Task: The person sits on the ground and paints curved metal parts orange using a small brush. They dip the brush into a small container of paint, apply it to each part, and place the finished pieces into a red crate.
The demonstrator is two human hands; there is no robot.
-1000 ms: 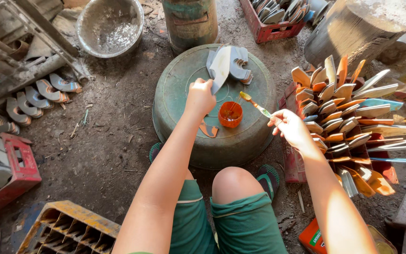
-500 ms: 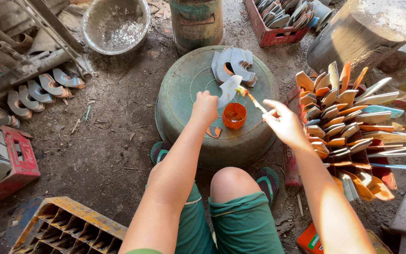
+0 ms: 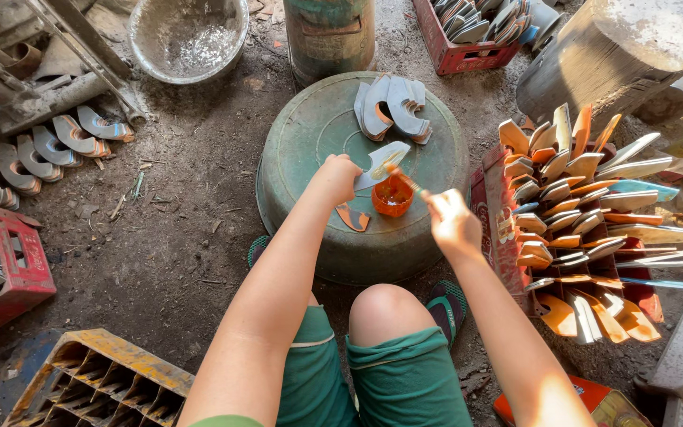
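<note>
While squatting, upturned green basin (image 3: 310, 142) (dirt floor (image 3: 175, 229))

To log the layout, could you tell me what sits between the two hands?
In the head view, a small orange cup sits between the left hand and right hand.

- Red crate (image 3: 493, 225) at three o'clock: a plastic bottle crate, its near wall carrying pale lettering, just right of the green basin.
- Red crate (image 3: 468, 55) at one o'clock: rectangular, against the top edge.
- Red crate (image 3: 17, 269) at nine o'clock: rectangular, with a handle slot in its side wall.
- Yellow crate (image 3: 96, 379) at seven o'clock: worn, split into square bottle cells, paint scuffed to grey.
- Drum (image 3: 330, 32) at twelve o'clock: upright, green, with a faded orange-brown label band on its wall.
- Tin (image 3: 586, 403) at five o'clock: flat, red-orange and yellow printed top, partly hidden by an arm.
</note>
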